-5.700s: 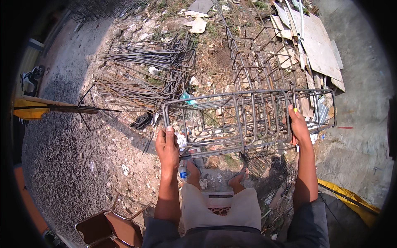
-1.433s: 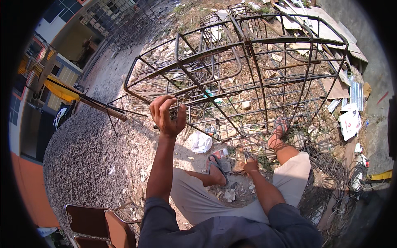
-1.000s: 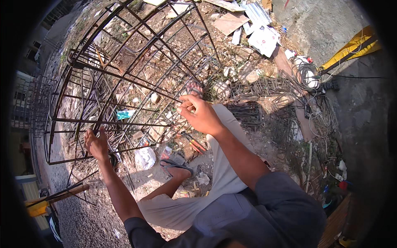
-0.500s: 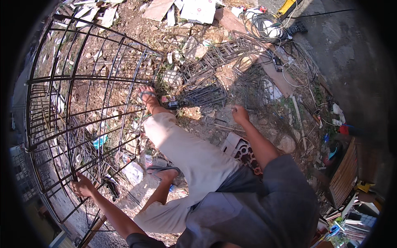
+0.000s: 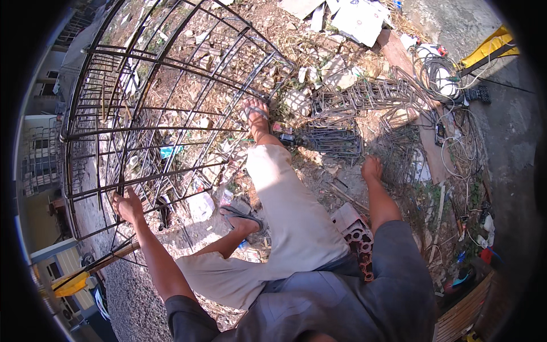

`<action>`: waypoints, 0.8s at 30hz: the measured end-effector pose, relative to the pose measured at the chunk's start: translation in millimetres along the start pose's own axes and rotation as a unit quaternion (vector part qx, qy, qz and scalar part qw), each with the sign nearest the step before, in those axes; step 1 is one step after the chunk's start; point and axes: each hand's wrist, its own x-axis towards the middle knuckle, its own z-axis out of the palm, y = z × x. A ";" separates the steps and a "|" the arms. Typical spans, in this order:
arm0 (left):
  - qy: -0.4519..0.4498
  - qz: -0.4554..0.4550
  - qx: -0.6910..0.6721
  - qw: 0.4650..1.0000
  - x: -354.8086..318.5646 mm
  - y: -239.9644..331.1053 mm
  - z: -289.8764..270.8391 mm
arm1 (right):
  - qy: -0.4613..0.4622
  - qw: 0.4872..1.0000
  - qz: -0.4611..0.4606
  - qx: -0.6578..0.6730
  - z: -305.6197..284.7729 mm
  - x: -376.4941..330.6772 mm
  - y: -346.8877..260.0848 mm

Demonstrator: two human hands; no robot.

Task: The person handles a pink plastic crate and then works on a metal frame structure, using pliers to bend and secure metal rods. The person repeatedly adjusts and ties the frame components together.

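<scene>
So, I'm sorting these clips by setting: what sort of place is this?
Most likely an outdoor construction site: a large rebar cage is at the person's left hand, bent rebar stirrups lie piled beyond the right hand, and rubble is strewn across the sunlit ground.

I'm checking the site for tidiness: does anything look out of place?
Yes: tangled cable sprawls in loose loops at upper right, looking untidy, and crumpled white plastic lies on the ground near the rebar cage, like stray litter.
</scene>
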 end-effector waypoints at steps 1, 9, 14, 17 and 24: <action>-0.002 -0.006 0.002 1.000 -0.9 -1.9 -1.8 | -0.037 0.999 -0.010 -0.017 1.1 7.5 -10.6; -0.003 -0.030 0.020 0.999 -27.5 -12.3 8.1 | -0.003 0.998 -0.011 0.069 -37.1 13.5 -62.4; -0.022 -0.013 -0.033 0.999 -30.3 0.0 0.1 | 0.019 0.989 0.037 0.141 -72.9 17.1 -87.0; -0.002 -0.014 -0.037 0.999 -23.1 -2.1 2.8 | 0.064 0.980 -0.001 0.186 -82.7 19.2 -85.2; -0.030 -0.027 -0.030 0.999 -17.2 11.0 -3.5 | 0.142 0.931 -0.161 0.296 -113.9 48.3 -128.1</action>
